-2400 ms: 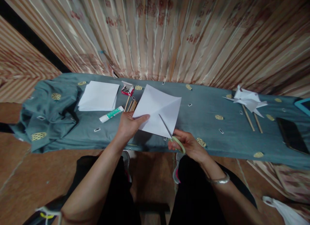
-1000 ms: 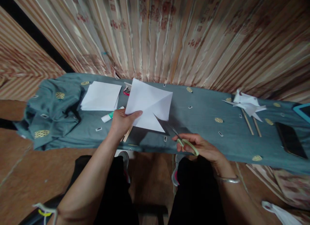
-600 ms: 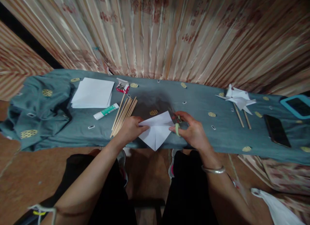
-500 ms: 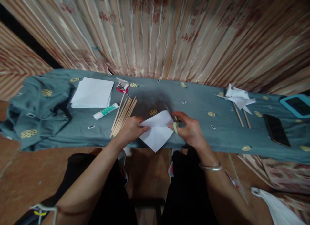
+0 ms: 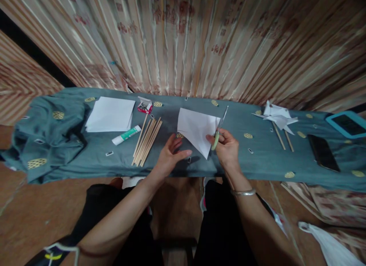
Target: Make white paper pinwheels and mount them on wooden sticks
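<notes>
In my right hand (image 5: 228,147) are a pair of scissors (image 5: 219,126) with pale green handles and a white sheet of paper (image 5: 196,126), pinched at its right side. The scissor blades point up and away from me. One corner of the paper hangs toward the table's near edge. My left hand (image 5: 170,156) is open just left of the paper, fingers apart and holding nothing. Beside it lies a bundle of wooden sticks (image 5: 148,142).
A stack of white paper (image 5: 111,114), a glue stick (image 5: 126,135) and a red box of small metal pieces (image 5: 145,105) lie left. On the right are paper pinwheels (image 5: 279,115) on sticks, a phone (image 5: 323,152) and a blue-framed device (image 5: 347,124). A curtain (image 5: 183,48) hangs behind the cloth-covered table.
My left hand has let go of the paper and opened. The paper has turned and moved right and away from me in my right hand, and the scissors now point more upward.
</notes>
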Tool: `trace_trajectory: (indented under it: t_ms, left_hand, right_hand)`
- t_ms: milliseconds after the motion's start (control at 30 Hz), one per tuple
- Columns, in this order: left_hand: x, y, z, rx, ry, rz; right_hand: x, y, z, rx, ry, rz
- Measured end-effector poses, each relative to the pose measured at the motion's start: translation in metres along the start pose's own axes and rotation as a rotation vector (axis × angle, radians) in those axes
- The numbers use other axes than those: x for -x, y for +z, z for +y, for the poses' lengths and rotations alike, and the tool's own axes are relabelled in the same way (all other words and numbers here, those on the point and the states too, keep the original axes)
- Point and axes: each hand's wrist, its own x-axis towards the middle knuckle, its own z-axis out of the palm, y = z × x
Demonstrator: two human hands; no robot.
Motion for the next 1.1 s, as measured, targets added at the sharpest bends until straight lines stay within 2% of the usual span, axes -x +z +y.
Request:
trace_trajectory:
  t_ms: [100,167,400,467,533,600,700,900,1000,1100]
  left_hand:
    - [0.006,0.011,-0.004,0.033,0.035,-0.086]
    - [0.007,0.016,-0.002,0.078,0.034,-0.087]
    - [-0.002,0.015,0.015,0.346,-0.069,0.227]
    - [-0.006,0.012,0.019,0.332,-0.057,0.265]
    - [-0.009,0.008,0.022,0.304,0.016,0.296]
    - [-0.013,0.003,0.025,0.281,0.114,0.310]
    - [-0.020,-0.005,0.033,0.264,0.212,0.325]
    - [-0.027,-0.021,0.048,0.200,0.260,0.375]
    - [-0.028,-0.024,0.051,0.168,0.272,0.378]
    - [-0.028,-0.021,0.050,0.204,0.264,0.381]
  right_hand:
    - [0.007,0.007,0.004,0.032,-0.039,-0.041]
    - [0.011,0.011,0.006,0.042,-0.043,-0.078]
    - [0.019,0.017,-0.002,-0.026,0.107,-0.144]
    - [0.021,0.016,-0.005,-0.005,0.136,-0.170]
    - [0.022,0.013,-0.007,0.035,0.145,-0.211]
    - [0.025,0.010,-0.007,0.093,0.155,-0.293]
    - [0.031,0.004,-0.007,0.198,0.191,-0.484]
    - [0.043,-0.004,-0.006,0.333,0.244,-0.808]
    - [0.046,-0.007,-0.005,0.387,0.251,-0.906]
    - [0.046,-0.008,-0.004,0.406,0.245,-0.935]
